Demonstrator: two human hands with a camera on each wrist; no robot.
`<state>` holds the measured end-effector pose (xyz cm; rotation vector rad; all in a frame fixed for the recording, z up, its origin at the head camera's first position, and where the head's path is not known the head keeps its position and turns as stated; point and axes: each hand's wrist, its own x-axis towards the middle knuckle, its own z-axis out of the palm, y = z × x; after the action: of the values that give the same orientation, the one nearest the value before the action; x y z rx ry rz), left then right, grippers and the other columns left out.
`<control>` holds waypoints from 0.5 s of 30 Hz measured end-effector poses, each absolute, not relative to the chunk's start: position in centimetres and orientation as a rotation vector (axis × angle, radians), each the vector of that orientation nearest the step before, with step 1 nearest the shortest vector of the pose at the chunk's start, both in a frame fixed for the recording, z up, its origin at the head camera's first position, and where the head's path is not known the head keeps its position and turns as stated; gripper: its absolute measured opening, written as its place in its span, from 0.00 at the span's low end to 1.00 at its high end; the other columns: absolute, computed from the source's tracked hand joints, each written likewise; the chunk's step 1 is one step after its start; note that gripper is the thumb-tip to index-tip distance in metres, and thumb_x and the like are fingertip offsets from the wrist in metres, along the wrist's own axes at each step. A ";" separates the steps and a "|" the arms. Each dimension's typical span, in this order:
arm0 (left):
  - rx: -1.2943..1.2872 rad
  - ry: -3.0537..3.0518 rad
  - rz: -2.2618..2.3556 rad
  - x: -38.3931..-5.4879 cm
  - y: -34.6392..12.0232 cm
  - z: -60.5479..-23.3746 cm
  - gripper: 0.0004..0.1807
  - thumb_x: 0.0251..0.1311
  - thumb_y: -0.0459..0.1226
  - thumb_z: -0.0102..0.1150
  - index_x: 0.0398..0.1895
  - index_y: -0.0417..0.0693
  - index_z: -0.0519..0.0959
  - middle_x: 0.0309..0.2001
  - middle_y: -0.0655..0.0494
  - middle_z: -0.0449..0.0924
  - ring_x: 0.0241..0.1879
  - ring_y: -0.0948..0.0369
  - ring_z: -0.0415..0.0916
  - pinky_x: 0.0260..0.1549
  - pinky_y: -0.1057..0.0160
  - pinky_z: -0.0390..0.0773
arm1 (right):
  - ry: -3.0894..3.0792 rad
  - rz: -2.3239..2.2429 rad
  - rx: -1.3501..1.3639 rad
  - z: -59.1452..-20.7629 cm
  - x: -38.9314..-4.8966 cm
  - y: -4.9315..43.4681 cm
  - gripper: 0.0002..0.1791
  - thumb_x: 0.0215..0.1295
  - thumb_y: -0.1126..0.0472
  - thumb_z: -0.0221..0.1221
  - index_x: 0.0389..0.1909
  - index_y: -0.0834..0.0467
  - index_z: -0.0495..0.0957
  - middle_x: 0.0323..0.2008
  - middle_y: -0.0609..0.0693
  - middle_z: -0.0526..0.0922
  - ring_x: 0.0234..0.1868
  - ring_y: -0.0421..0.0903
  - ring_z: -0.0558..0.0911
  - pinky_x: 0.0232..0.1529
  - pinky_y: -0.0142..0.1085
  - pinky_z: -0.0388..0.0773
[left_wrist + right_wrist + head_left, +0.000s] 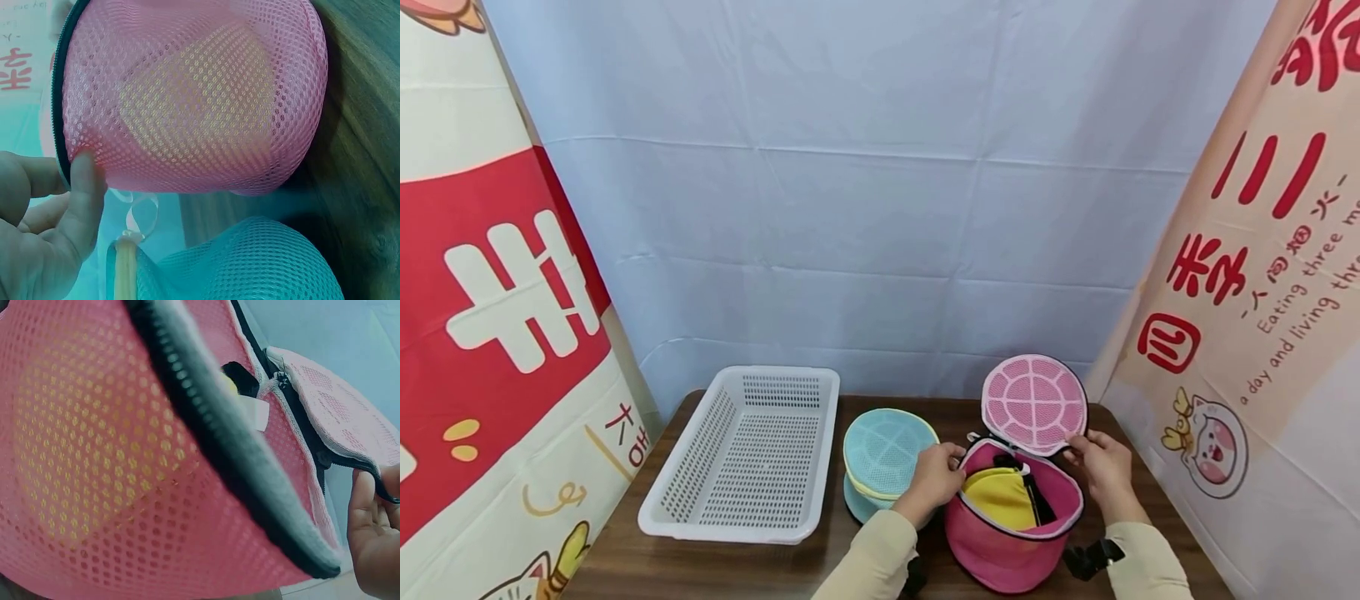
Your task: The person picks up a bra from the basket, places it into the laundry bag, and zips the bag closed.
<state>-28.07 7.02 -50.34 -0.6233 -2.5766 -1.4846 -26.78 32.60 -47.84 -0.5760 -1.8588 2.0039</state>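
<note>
A pink mesh laundry bag [1000,550] stands on the table with its round lid [1034,403] folded up and back. Inside lies a yellow cloth item [1000,498] with black parts; its kind is unclear. It also shows through the mesh in both wrist views. My left hand [937,473] pinches the bag's zippered rim at its left, thumb on the outside in the left wrist view. At the right, my right hand [1102,467] pinches the lid's edge; the right wrist view shows the fingers [362,503] on its dark zipper trim.
A blue mesh bag [889,450] with yellow trim stands just left of the pink one, partly behind my left forearm. Farther left is a white plastic basket [655,523]. Cloth hangings surround the brown wooden table [625,558] at the back and sides.
</note>
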 end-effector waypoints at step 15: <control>-0.555 -2.517 -1.885 -27.8 6.8 -50.0 0.08 0.52 0.24 0.60 0.37 0.31 0.78 0.19 0.58 0.72 0.09 0.64 0.71 0.11 0.64 0.75 | -1.643 2.073 -0.232 -58.5 -32.9 40.4 0.13 0.50 0.66 0.69 0.35 0.63 0.77 0.27 0.52 0.82 0.22 0.44 0.83 0.26 0.33 0.79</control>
<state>-27.85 6.77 -50.04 -0.5549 -2.5168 -1.8847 -32.86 40.42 -58.50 -0.2324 -1.6428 2.0732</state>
